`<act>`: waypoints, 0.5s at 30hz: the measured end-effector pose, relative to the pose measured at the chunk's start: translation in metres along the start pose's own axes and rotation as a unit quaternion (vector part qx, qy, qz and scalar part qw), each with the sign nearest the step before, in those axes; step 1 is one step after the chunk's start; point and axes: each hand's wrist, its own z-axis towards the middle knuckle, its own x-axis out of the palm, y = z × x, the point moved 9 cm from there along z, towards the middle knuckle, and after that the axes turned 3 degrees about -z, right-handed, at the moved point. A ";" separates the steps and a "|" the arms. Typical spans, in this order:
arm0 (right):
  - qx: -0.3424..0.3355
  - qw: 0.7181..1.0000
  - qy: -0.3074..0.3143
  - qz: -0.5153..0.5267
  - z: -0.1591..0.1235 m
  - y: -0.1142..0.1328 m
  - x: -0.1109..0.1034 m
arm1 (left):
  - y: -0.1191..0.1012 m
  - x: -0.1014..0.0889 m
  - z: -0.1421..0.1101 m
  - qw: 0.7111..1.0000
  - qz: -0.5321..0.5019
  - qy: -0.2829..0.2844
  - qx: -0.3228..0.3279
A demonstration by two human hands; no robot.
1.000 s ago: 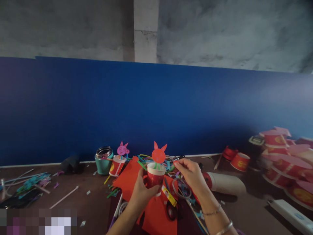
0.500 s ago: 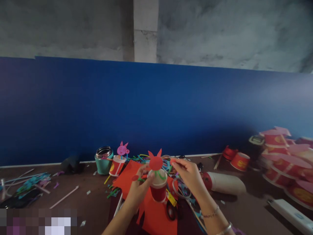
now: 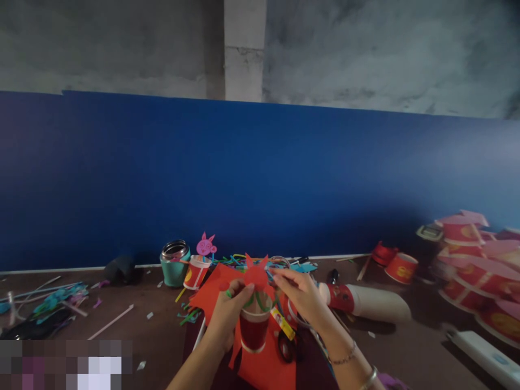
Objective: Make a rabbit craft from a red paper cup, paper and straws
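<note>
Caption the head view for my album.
Left hand and right hand at a red cup topped with an eared cutout.

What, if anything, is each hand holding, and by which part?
The left hand appears to pinch the red cutout at its lower left edge. The right hand is near the cutout's right edge; whether it grips anything cannot be told.

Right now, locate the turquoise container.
In the head view, the turquoise container stands left of centre, just left of the red cup bearing a pink figure.
</note>
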 end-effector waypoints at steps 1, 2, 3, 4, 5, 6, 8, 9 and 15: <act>0.010 1.000 -0.016 0.002 0.001 -0.002 -0.004 | -0.001 -0.003 0.000 1.000 -0.007 -0.017 0.005; 0.018 0.999 -0.034 -0.012 0.001 -0.005 -0.010 | -0.003 -0.007 0.001 0.999 -0.016 -0.035 0.009; 0.026 0.997 -0.045 -0.049 0.001 -0.008 -0.015 | -0.004 -0.010 0.001 0.998 -0.026 -0.051 0.014; 0.039 0.992 -0.043 -0.114 0.002 -0.012 -0.018 | -0.006 -0.014 0.002 0.997 -0.035 -0.063 0.020; 0.059 0.978 -0.027 -0.196 0.002 -0.018 -0.020 | -0.007 -0.016 0.003 0.996 -0.041 -0.070 0.025; 0.084 0.957 -0.003 -0.276 0.002 -0.027 -0.022 | -0.008 -0.019 0.004 0.996 -0.044 -0.073 0.029; 0.126 0.912 0.046 -0.388 0.000 -0.044 -0.024 | -0.008 -0.021 0.006 0.996 -0.047 -0.070 0.031; 0.137 0.898 0.061 -0.414 -0.001 -0.050 -0.025 | -0.007 -0.022 0.007 0.996 -0.048 -0.067 0.029; 0.149 0.882 0.072 -0.442 -0.005 -0.066 -0.031 | -0.006 -0.024 0.008 0.996 -0.043 -0.070 0.023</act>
